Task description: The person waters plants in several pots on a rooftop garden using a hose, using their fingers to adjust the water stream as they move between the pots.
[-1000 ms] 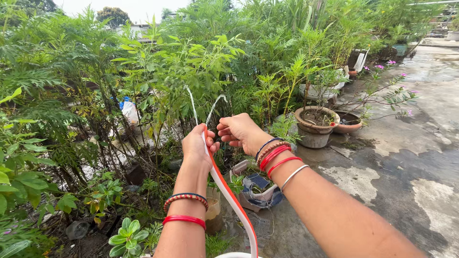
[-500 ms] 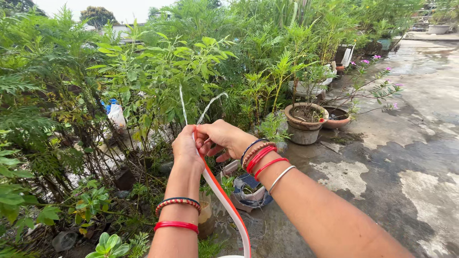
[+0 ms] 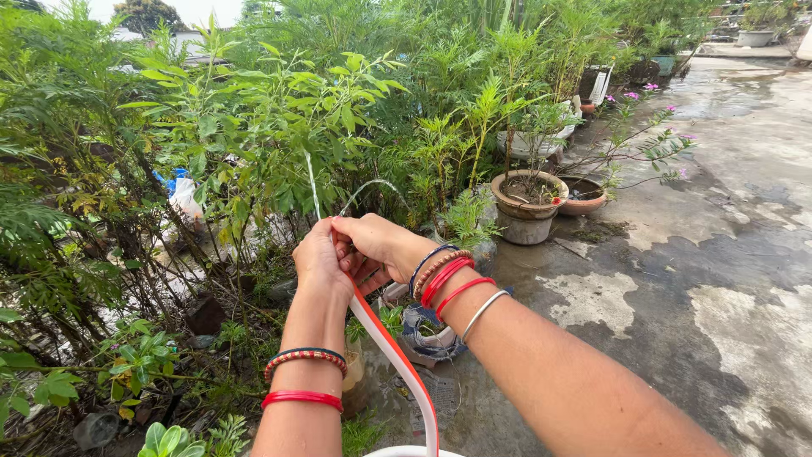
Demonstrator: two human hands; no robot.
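Note:
My left hand grips the end of an orange and white hose that rises from the bottom of the view. My right hand closes over the same hose end, fingers pressed against the left hand. Two thin jets of water spray up from between the hands toward a leafy green bush. Both wrists wear red and beaded bangles.
Dense green plants fill the left and back. A clay pot and a shallower pot stand to the right on wet concrete floor. A torn cloth-lined pot sits below my hands. A white bag hangs among the stems.
My right hand moved left and closed onto the hose end beside my left hand. The view shifted slightly right and down; the water jets still spray.

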